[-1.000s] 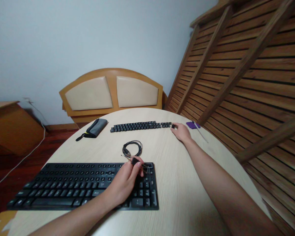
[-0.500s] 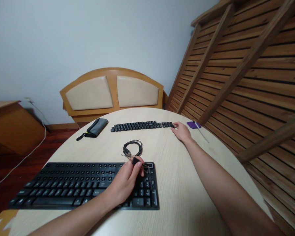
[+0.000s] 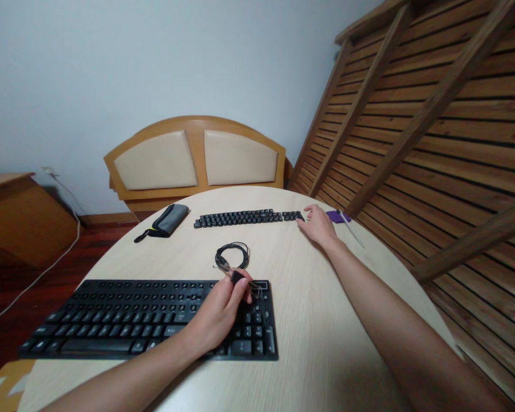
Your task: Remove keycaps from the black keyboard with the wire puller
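Note:
My left hand [image 3: 218, 313] is closed around a wire keycap puller [image 3: 237, 277] with a small black grip. It hovers over the right part of a black keyboard [image 3: 98, 345], whose upper rows show bare switch sockets while the lower rows bear keys. Farther back, several loose black keycaps [image 3: 240, 218] are lined up in rows. At the right end of these rows, my right hand [image 3: 320, 226] has its thumb and fingers apart and holds nothing. My left hand hides some keys of the number pad.
A coiled black cable [image 3: 246, 250] lies behind the keyboard. At the back left rests a grey and black pouch [image 3: 171, 220]. A purple cloth [image 3: 337, 217] and a thin pale stick [image 3: 354, 233] lie at the right, near the round table's edge [image 3: 395, 268].
My right hand has let go of a keycap at the right end of the rows, opened its fingers and shifted slightly right. My left hand still holds the puller.

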Demonstrator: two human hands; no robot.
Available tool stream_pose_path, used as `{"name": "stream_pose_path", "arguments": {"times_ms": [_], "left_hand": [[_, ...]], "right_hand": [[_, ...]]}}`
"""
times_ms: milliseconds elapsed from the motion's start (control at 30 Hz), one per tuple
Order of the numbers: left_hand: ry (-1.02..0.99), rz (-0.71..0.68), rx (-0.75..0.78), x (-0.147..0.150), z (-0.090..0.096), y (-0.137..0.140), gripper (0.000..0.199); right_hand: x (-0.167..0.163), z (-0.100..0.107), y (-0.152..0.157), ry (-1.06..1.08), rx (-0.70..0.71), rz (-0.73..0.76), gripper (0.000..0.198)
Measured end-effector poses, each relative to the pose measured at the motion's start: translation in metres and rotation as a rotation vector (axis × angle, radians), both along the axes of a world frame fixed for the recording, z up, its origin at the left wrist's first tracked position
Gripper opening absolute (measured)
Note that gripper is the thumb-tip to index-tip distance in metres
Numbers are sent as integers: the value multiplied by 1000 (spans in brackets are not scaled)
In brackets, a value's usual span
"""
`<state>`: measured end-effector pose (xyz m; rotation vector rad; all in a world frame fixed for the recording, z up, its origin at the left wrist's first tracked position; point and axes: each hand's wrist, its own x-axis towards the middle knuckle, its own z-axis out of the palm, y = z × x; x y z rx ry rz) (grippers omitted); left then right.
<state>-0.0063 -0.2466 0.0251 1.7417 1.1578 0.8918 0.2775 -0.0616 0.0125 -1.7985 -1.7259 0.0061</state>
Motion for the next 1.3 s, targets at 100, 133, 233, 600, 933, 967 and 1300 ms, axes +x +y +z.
{"name": "stream_pose_path", "arguments": {"times_ms": [100,133,233,600,933,967,1300], "left_hand": [[-24,13,9,-1,-1,0,27],[-37,22,17,-1,-1,0,27],[-93,63,54,-5,2,1,25],[-173,160,123,-17,11,12,26],[-161,143,116,-17,13,8,27],[-159,142,112,-16,13,7,27],[-116,131,86,-18,19,9,31]], "right_hand": [[-24,18,-25,-13,-37,105,21],[-33,22,-37,-21,-61,172,16],[-65,28,-82,-41,-125,407,10],[-109,23,-147,50,-267,904,22],[-77,24,-142,114,-375,853,16],[-69,24,-142,130,-397,843,17],[25,41,-136,262,-638,715,29]]}}
